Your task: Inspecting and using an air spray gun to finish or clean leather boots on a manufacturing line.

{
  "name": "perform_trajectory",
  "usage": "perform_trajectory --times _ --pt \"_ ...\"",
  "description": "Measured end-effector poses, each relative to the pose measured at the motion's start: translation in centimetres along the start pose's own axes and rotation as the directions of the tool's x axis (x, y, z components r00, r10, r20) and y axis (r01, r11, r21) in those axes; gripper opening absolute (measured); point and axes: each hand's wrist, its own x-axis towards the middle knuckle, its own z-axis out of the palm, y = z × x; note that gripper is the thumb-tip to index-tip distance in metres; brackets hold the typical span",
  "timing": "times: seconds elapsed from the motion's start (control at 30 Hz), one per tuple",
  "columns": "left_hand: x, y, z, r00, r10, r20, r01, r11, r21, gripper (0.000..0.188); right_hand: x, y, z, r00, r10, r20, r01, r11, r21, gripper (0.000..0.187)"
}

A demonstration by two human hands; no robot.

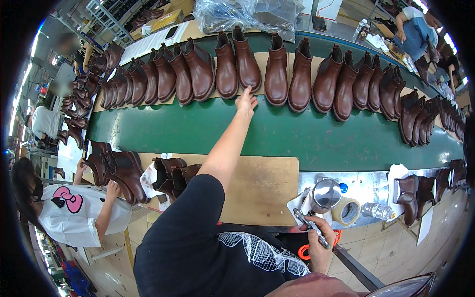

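The left hand (246, 101) reaches far, fingers spread, touching a glossy brown leather ankle boot (246, 59) on the green conveyor belt (297, 138); the right hand (319, 237) grips a metal spray gun (321, 203) near the worktop (257, 188).

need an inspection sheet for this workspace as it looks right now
surface: green conveyor belt with a cardboard sheet at its near edge
job's things: row of brown boots; left hand reaches one boot; right hand holds a spray gun
clutter: tape roll, plastic bottle, metal cup
fingers: left extended, right closed on the gun
cables: nothing seen
surroundings: other workers, more boots
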Motion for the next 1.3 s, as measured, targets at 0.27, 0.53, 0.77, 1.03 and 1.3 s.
perform_trajectory --times 0.27,0.53,0.77,1.03,1.3 --pt "-0.4 4.3 4.6 0.995 -0.058 -0.080 0.048 0.991 -0.128 0.071 0.7 0.2 0.4 0.999 0.030 0.012 -0.030 0.999 -0.037 0.029" --pt "1.7 7.4 5.3 0.985 -0.125 0.121 0.118 0.991 0.058 0.058 0.6 -0.2 1.4 0.999 0.041 0.000 -0.041 0.998 -0.045 0.026" --pt "-9.9 9.0 3.5 0.913 -0.070 0.402 0.161 0.967 -0.198 0.036 -3.1 -1.8 1.9 0.998 -0.067 -0.016 0.065 0.994 -0.093 0.026" --pt "-33.3 9.5 -4.0 0.515 0.052 0.856 0.507 0.786 -0.353 0.067 -9.3 -0.7 -0.5 0.965 -0.251 -0.078 0.247 0.967 -0.057 0.024" --pt "-34.3 -0.1 -11.8 0.174 -0.196 0.965 0.832 0.554 -0.038 0.067 -11.8 1.2 -2.4 0.899 -0.420 -0.127 0.411 0.907 -0.086 0.026"
